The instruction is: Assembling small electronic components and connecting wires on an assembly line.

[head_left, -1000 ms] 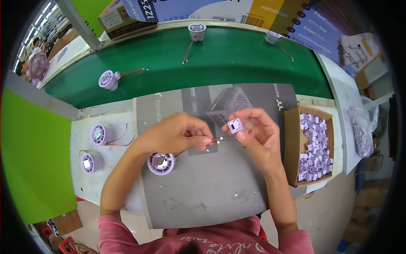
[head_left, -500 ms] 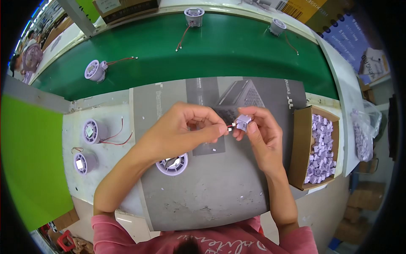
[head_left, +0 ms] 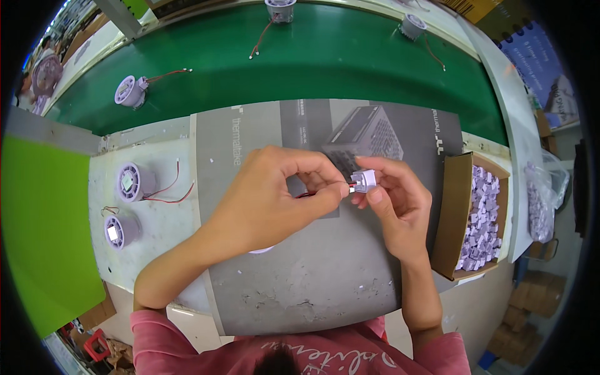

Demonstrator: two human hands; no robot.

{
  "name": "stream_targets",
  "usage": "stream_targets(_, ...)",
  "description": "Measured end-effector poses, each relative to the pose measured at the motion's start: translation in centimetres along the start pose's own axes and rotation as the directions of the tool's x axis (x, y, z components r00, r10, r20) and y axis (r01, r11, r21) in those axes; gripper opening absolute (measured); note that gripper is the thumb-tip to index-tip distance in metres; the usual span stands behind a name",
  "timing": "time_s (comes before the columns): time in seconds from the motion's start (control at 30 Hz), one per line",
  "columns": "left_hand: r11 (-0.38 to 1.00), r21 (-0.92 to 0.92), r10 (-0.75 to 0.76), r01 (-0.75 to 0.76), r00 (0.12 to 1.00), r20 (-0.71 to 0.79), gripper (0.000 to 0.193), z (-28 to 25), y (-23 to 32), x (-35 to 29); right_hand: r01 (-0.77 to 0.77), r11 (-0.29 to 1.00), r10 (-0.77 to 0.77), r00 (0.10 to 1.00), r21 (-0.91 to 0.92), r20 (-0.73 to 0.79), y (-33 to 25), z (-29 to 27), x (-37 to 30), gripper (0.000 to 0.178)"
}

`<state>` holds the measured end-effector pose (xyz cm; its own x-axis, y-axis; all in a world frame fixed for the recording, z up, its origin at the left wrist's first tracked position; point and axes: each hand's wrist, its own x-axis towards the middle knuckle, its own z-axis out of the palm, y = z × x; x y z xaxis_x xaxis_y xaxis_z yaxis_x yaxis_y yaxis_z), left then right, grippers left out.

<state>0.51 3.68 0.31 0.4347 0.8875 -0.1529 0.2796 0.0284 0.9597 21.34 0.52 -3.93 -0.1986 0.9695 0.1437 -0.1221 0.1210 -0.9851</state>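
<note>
Over the last second the two hands have closed the gap between them: the left hand (head_left: pixel 275 200) now pinches a thin wire end between thumb and forefinger, its tip right at the small white connector (head_left: pixel 364 180) that the right hand (head_left: pixel 394 206) holds between fingertips and thumb, above the grey mat (head_left: pixel 312 281) in the middle of the desk (head_left: pixel 156 225). The two parts look to be touching, so the wire is probably being seated in the connector, though the joint itself is too small to confirm. A round white part that lay in the open under the left hand is now almost hidden; only its rim (head_left: pixel 262 250) shows below the palm. The view has also tipped nearer to the desk. To the right stands an open brown carton (head_left: pixel 453 212) filled with small pale connectors. Two round fans (head_left: pixel 128 182) with red-and-black leads lie left of the mat, and more sit on the green belt (head_left: pixel 350 69) beyond. Blue and brown boxes with printed panels stand at the upper right corner (head_left: pixel 537 69).
</note>
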Motion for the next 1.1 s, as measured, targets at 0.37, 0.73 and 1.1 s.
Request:
stream_targets(0.37, 0.997, -0.081, -0.004, 0.008, 0.999, 0.046, 0.011, 0.1, -0.2, 0.1, 0.168, 0.935, -0.163, 0.986, -0.311, 0.041, -0.1, 0.4, 0.0, 0.036)
stream_targets(0.73, 0.985, 0.166, 0.054, -0.050, 0.998, -0.022, 0.007, 0.1, 0.6, -0.4, -0.061, 0.997, 0.059, 0.997, -0.044, -0.057, -0.2, 1.4, -0.4, 0.036)
stream_targets(1.1, 0.964, 0.260, 0.056, -0.063, 0.998, 0.035, 0.032, -0.8, 0.5, -0.1, 0.281, 0.762, -0.268, 0.957, -0.583, 0.110, -0.5, 1.1, -0.1, 0.040)
